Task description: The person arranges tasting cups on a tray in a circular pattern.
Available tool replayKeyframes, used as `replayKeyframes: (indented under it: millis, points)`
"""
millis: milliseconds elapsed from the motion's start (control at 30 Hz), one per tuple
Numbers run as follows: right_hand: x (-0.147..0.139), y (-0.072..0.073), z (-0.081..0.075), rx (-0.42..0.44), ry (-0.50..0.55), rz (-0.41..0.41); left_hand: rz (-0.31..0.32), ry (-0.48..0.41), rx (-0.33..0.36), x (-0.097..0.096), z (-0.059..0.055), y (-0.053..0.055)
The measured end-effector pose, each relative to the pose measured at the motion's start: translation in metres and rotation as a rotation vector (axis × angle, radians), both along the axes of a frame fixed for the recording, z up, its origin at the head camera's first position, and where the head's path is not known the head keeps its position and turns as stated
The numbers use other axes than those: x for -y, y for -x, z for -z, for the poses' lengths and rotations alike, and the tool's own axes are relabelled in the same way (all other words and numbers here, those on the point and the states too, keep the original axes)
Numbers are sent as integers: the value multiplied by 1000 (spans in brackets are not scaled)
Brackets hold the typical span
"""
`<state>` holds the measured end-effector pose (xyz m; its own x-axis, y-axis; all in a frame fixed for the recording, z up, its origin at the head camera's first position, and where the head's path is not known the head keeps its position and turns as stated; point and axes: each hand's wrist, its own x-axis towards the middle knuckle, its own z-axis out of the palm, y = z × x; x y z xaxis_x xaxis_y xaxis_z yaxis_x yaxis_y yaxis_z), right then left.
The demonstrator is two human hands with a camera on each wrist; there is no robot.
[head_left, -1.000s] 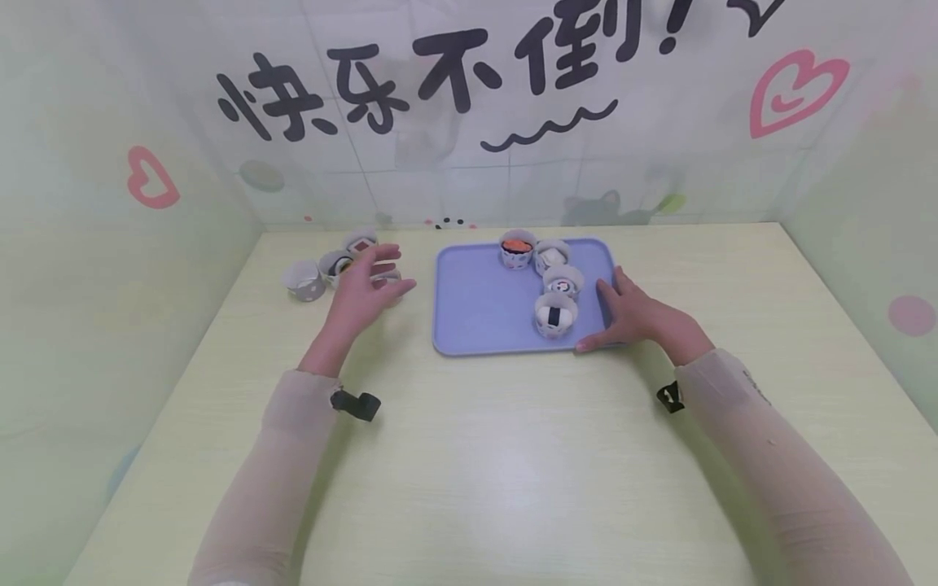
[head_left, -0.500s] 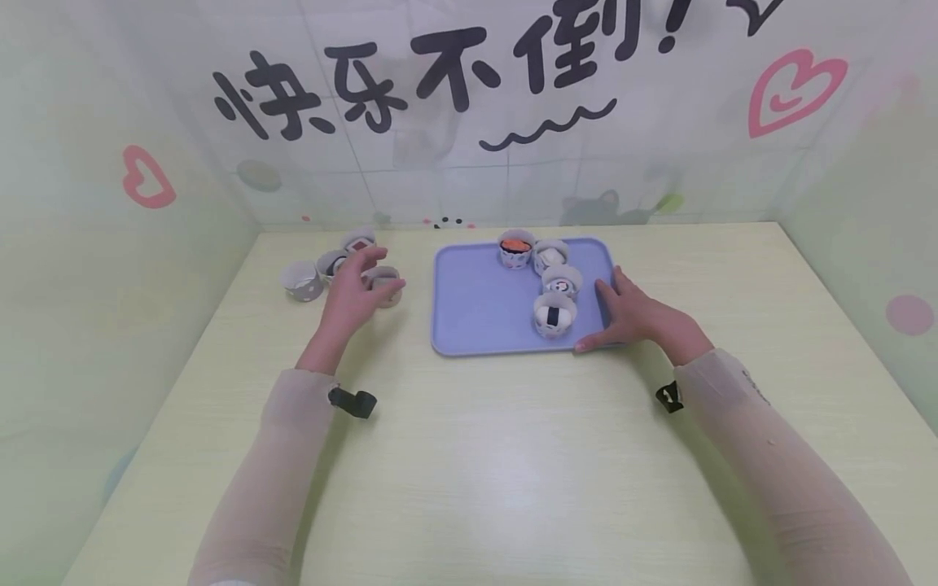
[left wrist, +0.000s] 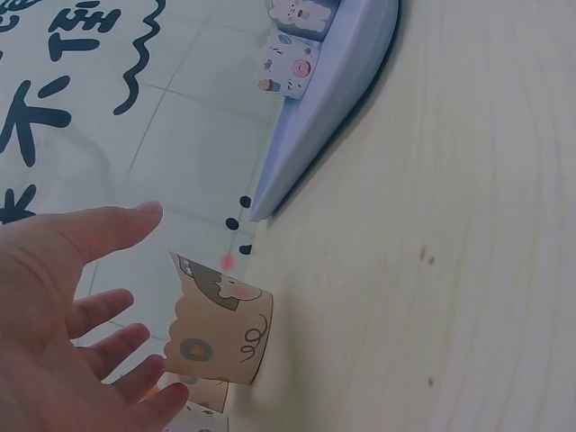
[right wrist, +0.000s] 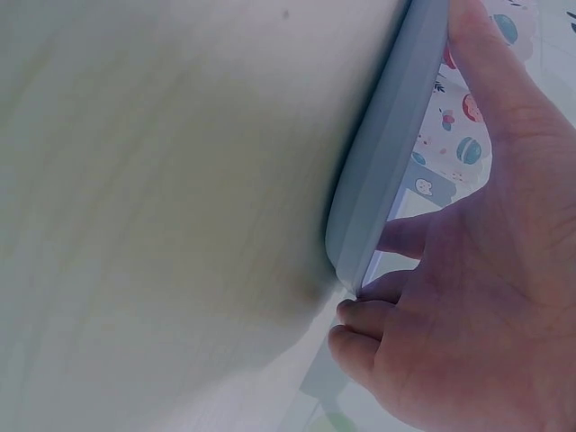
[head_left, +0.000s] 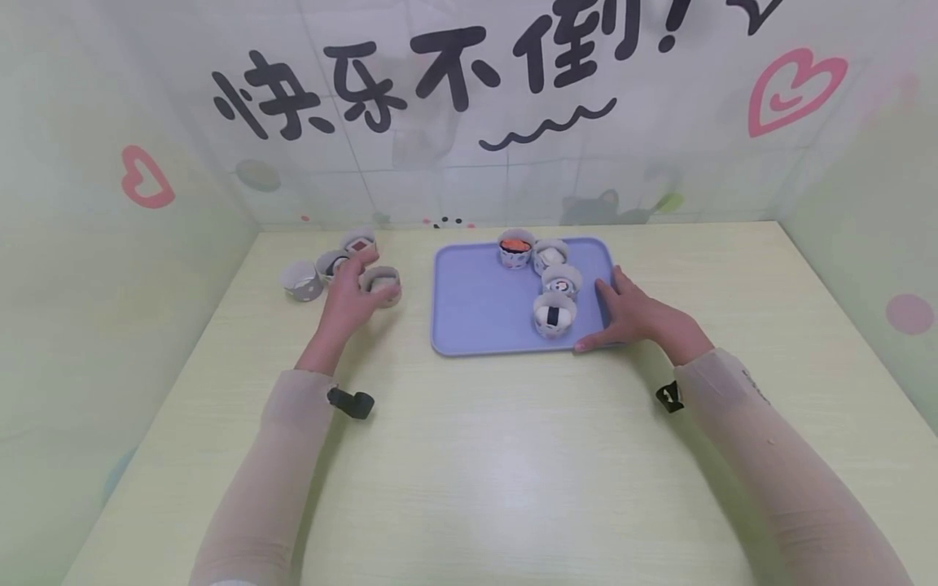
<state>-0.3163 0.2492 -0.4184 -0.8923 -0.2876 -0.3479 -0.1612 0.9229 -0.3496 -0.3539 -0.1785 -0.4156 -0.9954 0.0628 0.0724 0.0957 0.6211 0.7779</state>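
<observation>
The right hand [right wrist: 477,270] takes up the right side of the frame, holding the blue tray [right wrist: 387,171]: thumb at the rim near the top edge, fingers bent at the tray's lower end, lower centre. White cups [right wrist: 454,135] with red and blue prints show behind the thumb, upper right. Pale table [right wrist: 153,180] fills the left.

Eight cups [head_left: 553,327], one tray [head_left: 476,301]
</observation>
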Motion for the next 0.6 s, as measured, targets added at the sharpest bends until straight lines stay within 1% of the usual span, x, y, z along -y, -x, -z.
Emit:
replayKeyframes:
  millis: [133,367,467,600]
  points:
    - [0,0,0,1,4,1,6,16,21,1,3,1]
    - [0,-1,0,-4,4,-2,2,13,32,3,10,6]
    - [0,-1,0,-5,5,-1,-15,10,52,3,12,7]
    - [-1,-1,0,-6,5,1,-42,3,75,2,11,7]
